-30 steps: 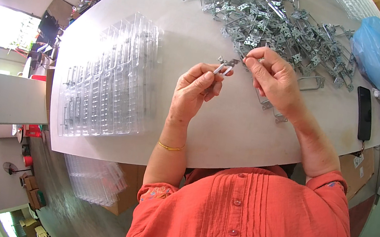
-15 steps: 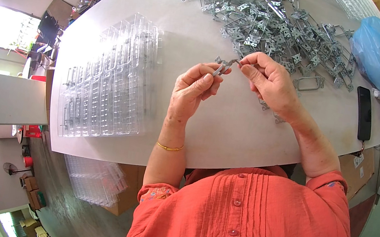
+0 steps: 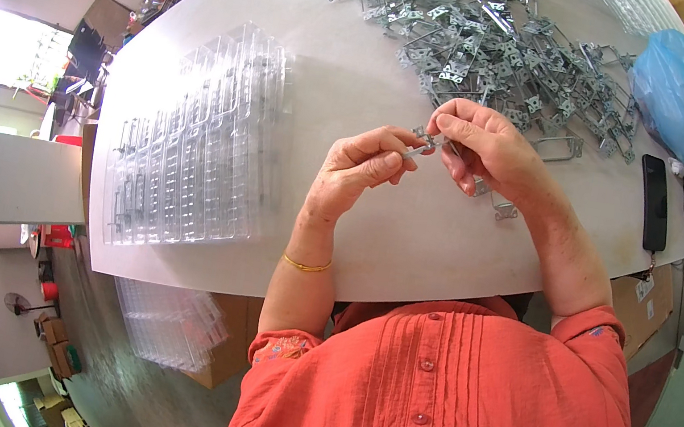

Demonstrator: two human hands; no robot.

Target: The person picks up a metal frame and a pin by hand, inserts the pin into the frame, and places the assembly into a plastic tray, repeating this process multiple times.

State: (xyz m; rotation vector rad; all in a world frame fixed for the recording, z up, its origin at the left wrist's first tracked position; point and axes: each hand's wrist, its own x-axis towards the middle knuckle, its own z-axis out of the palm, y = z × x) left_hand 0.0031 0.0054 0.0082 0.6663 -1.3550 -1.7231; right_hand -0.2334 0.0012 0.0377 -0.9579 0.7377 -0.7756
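Note:
Over the white table, a small metal bracket (image 3: 422,145) spans the gap between my two hands. My left hand (image 3: 358,169) is closed, pinching one end of it between thumb and fingers. The fingers of my right hand (image 3: 481,148) are closed round its other end and hide part of it. Beyond my hands lies a large tangled heap of grey metal brackets (image 3: 488,43). A few loose brackets (image 3: 503,212) rest on the table beneath and beside my right hand.
Stacked clear plastic trays (image 3: 198,153) holding metal pieces stand to the left on the white table (image 3: 331,277). At the right are a blue plastic bag (image 3: 679,93) and a black phone (image 3: 654,204). More clear trays (image 3: 165,324) sit below the table's left front edge.
My left hand has shifted slightly right and down, and the bracket has turned toward my right hand. My right fingers have come further round its end.

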